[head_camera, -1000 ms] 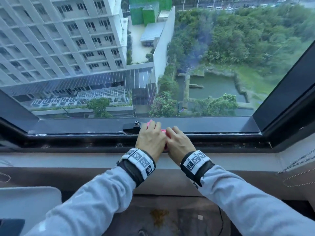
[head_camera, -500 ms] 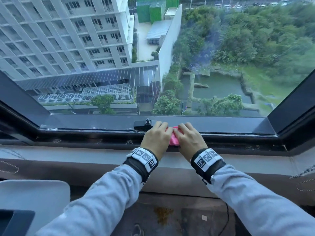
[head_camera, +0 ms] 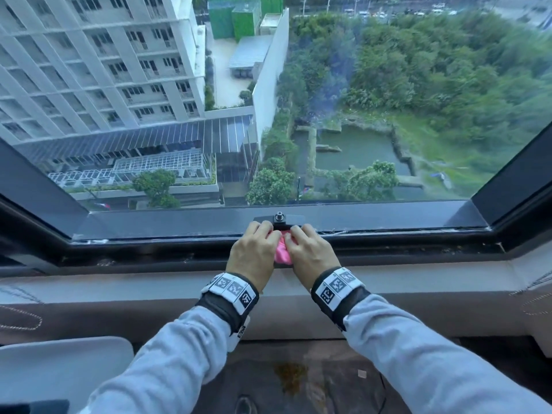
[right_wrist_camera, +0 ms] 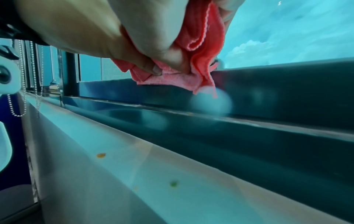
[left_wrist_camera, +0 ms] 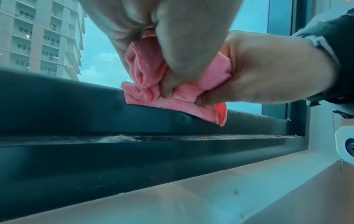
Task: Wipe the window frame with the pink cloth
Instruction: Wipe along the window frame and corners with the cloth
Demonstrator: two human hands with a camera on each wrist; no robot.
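Hands (head_camera: pixel 254 252) (head_camera: pixel 310 255), fingers curled, bunch pink cloth (head_camera: pixel 281 252) on window frame (head_camera: pixel 179 224); no clear long axis.

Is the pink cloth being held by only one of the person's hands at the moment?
No, the left hand and right hand both grip the bunched pink cloth.

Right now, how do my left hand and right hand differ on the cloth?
In the head view the left hand lies left of the pink cloth, the right hand right of it. The right reaches just below the black latch; the left stops beside it. Both grip the bunched cloth against the window frame.
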